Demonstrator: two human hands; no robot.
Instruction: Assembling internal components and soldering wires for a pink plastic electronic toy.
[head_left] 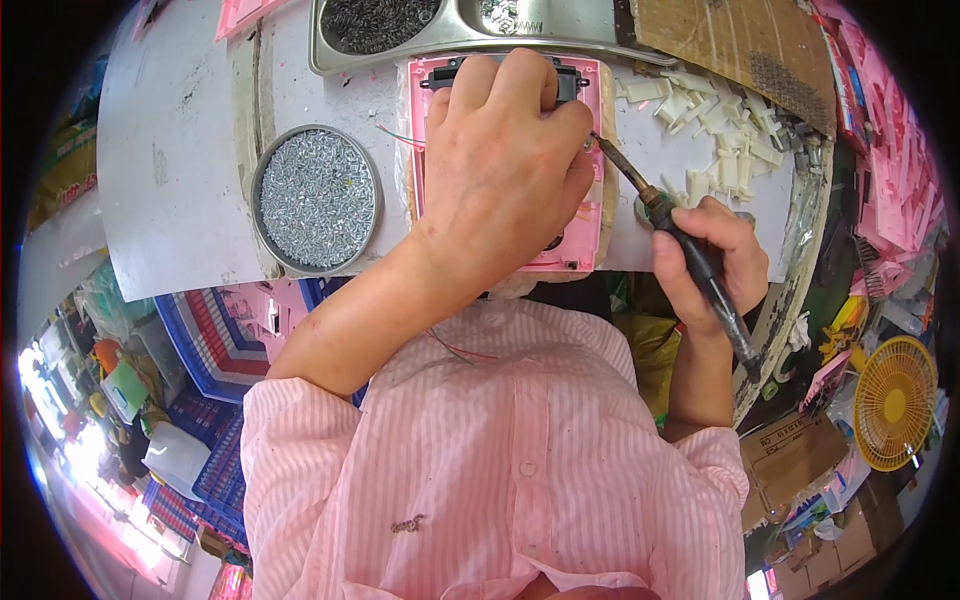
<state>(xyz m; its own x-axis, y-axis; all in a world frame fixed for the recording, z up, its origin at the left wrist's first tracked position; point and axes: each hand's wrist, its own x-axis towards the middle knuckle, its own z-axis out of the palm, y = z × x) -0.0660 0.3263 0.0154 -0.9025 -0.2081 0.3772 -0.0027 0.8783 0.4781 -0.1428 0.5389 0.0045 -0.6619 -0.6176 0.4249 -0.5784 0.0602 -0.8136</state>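
A pink plastic housing (588, 235) lies on the bench in front of me, with a black part (568, 84) across its far end. My left hand (505, 165) reaches over the housing, its fingers curled and closed near the black part; what they pinch is hidden beneath the hand. Thin red and green wires (402, 138) stick out at the housing's left side. My right hand (722, 255) grips a soldering iron (690, 240) by its dark handle. The iron's tip points up and left, close to the left fingertips at the housing's right edge.
Left of the housing stands a round tin of small metal screws (315, 200). A metal tray (600, 52) with dark springs (375, 22) is at the back. White plastic pieces (735, 150) and cardboard (745, 50) lie to the right. A yellow fan (895, 402) stands far right, blue baskets (215, 345) lower left.
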